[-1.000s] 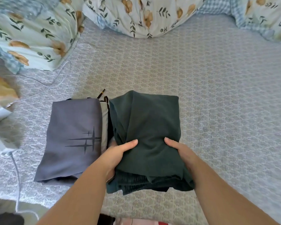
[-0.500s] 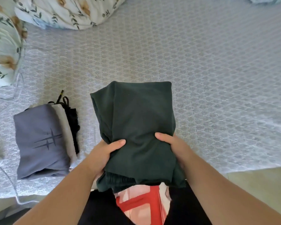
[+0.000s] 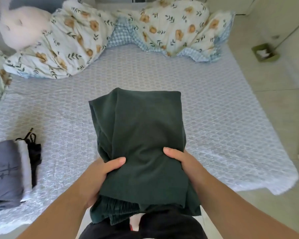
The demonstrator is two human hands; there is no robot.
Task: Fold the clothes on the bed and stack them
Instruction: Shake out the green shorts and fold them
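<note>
I am holding the folded dark green garment (image 3: 140,144) up over the near edge of the bed (image 3: 223,107), at the centre of my view. It is looking soft and thick, several layers deep, so I am judging it light but floppy, likely to sag or slide open if I take it by one corner; the two long sides near the bottom are the sound places to hold. My left hand (image 3: 100,176) is gripping the 8 o'clock side, thumb over the top and fingers under. My right hand (image 3: 181,159) is gripping the 4 o'clock side the same way. The bundle's long axis is running from 6 to 12 o'clock, the neat folded end pointing away from me and the ribbed, looser hem hanging nearest my body. At 9 o'clock, well apart, the stack of folded clothes (image 3: 9,171) is lying on the bed, grey on top. At 12 o'clock the floral duvet (image 3: 171,30) is bunched, a plush rabbit (image 3: 22,25) at 11.
</note>
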